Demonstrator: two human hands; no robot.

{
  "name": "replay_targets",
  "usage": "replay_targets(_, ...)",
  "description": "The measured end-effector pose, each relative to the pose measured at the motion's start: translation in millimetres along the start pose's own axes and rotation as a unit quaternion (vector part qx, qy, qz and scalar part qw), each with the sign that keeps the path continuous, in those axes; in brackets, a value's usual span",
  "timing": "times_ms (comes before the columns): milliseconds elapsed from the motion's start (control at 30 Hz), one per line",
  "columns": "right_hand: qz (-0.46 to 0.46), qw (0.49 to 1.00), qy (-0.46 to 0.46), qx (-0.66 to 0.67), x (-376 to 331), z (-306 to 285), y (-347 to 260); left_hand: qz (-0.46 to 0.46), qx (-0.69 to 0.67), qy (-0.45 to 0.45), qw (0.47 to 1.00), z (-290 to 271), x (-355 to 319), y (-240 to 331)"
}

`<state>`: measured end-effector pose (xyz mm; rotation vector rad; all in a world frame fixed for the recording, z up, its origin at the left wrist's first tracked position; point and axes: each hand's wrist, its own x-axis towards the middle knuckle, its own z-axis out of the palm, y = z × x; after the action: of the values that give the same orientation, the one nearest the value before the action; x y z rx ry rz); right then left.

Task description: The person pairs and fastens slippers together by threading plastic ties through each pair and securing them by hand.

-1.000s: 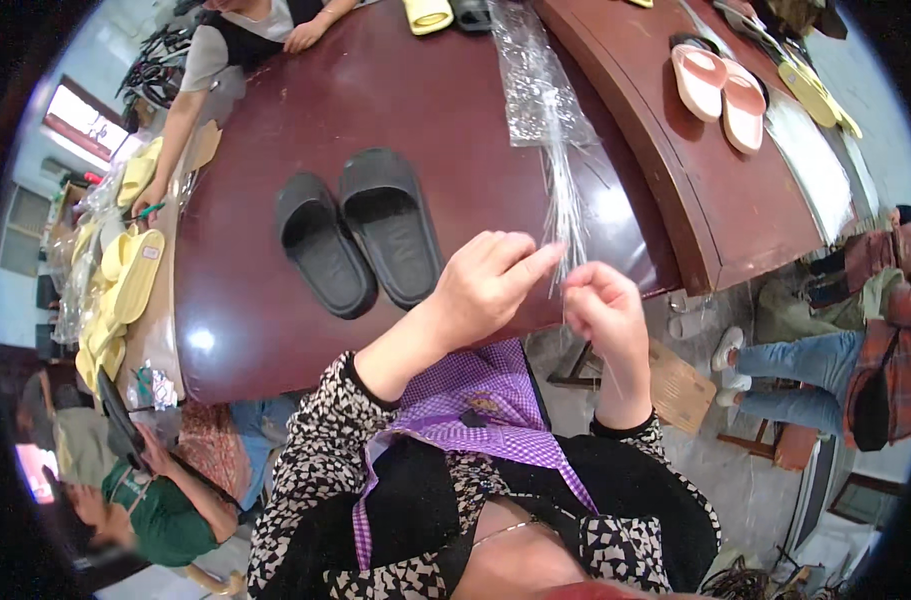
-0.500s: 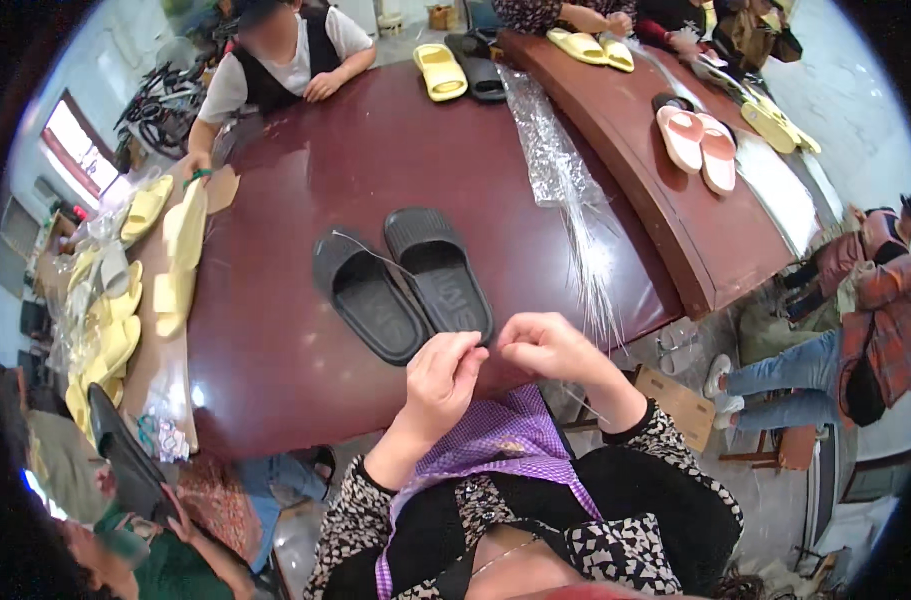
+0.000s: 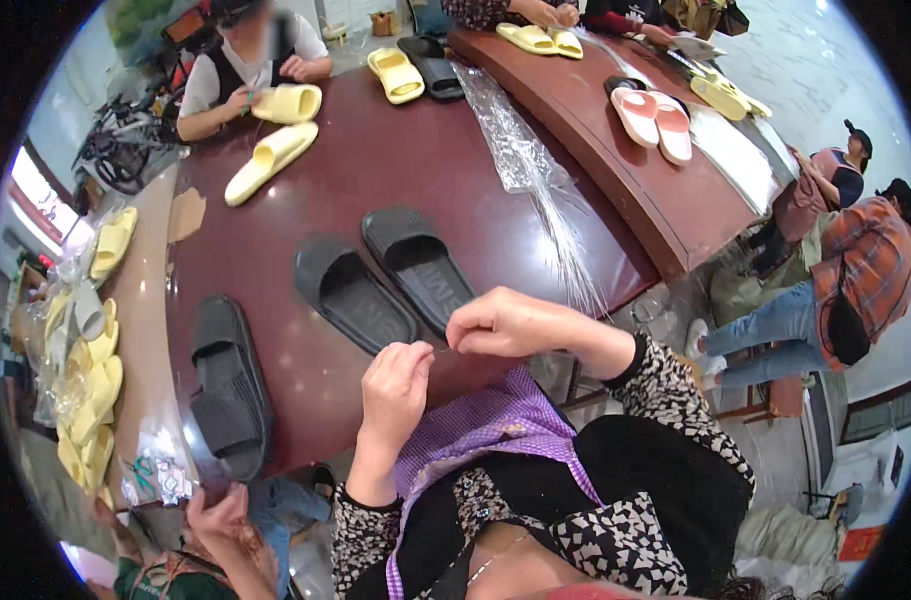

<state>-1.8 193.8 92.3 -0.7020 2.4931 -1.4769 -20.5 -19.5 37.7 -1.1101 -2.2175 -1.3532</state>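
A pair of black slide slippers lies in front of me, the left slipper (image 3: 350, 290) and the right slipper (image 3: 420, 262) side by side with toes away. Just at their heel ends, my left hand (image 3: 395, 395) is closed in a pinch. Close beside it, my right hand (image 3: 510, 322) has its fingertips pressed together, near the right slipper's heel. Whatever sits in the fingertips is too fine to make out. Beyond my right hand, a bundle of thin clear strands (image 3: 565, 235) trails from a clear plastic wrapper (image 3: 500, 135).
Another black slipper pair (image 3: 230, 390) lies at the left table edge. Opposite, a person handles a yellow slipper (image 3: 287, 103); another yellow slipper (image 3: 272, 163) lies nearby. Several yellow slippers (image 3: 93, 400) are piled left. Pink-and-white slippers (image 3: 653, 122) stand on the right table. People stand at right.
Both hands have shifted left, and the right one now reaches over the slipper's heel. A thin strand seen across the slippers no longer shows. Black slippers came down at left; yellow ones moved to the person opposite.
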Motion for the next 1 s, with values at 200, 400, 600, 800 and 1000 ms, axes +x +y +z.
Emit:
replay_targets(200,-0.189,0.917,0.014,-0.352,2.2,-24.0,-14.5,-0.020,0.032,0.008,0.999,-1.9,8.9,16.1)
replay_targets(400,-0.226,0.910,0.104,-0.331,4.5,-18.7,-3.5,0.018,0.021,0.009,1.000,2.3,7.7,23.1)
replay_targets(600,-0.215,0.925,0.087,-0.302,-0.2,-1.1,11.9,-0.040,0.055,-0.007,0.998,4.8,-16.4,23.1)
replay_targets(800,-0.204,0.932,0.048,-0.297,-1.3,9.4,29.4,-0.063,0.103,-0.016,0.993,13.1,-29.6,25.8)
replay_targets(1000,-0.211,0.925,0.040,-0.313,-0.5,8.6,33.3,-0.058,0.161,-0.041,0.984,10.5,-34.2,38.8)
